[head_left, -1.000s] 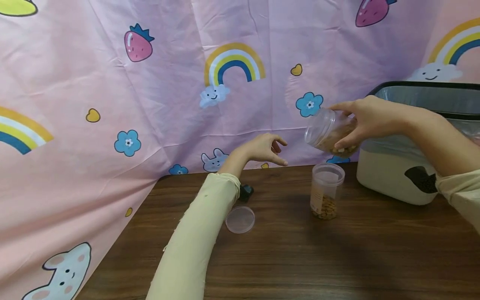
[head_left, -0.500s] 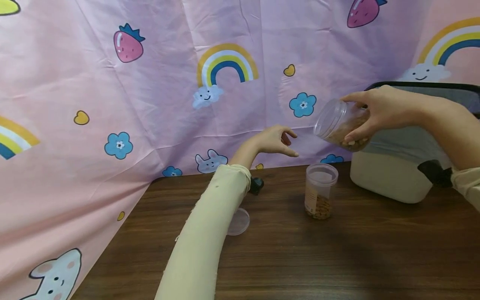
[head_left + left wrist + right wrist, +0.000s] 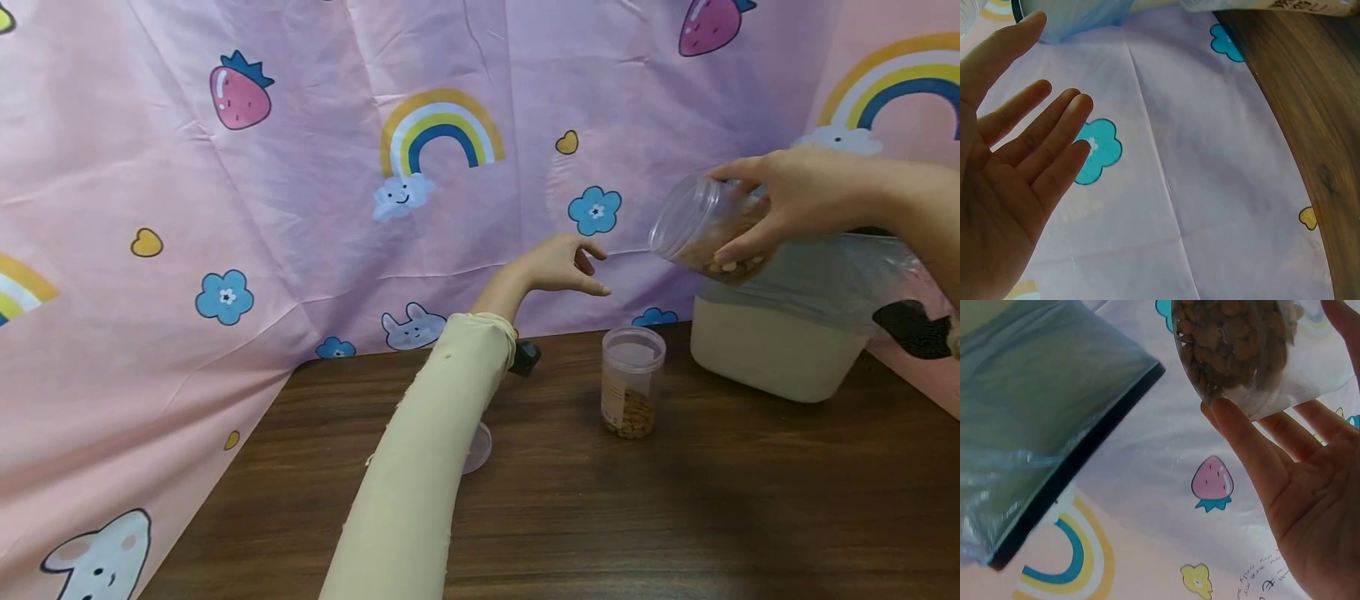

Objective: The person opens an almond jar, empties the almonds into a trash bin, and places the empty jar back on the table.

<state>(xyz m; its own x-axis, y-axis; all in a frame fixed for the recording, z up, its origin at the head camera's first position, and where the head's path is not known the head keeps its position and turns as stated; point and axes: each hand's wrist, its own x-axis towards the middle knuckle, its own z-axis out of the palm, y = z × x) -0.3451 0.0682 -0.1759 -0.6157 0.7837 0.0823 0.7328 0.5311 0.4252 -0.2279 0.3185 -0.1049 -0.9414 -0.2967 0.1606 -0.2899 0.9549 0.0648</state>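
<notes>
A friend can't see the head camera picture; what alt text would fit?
A person's right hand holds a tilted clear jar of brown pieces in the air, near a pale bin. A second jar, partly filled, stands upright on the wooden table; the empty left hand is raised nearby. Behind hangs a rainbow-patterned cloth.

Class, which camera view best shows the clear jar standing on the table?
The head view: it shows the standing jar whole and upright on the table, with brown pieces low inside. The left wrist view catches only part of it at the top edge; the right wrist view doesn't show it.
</notes>
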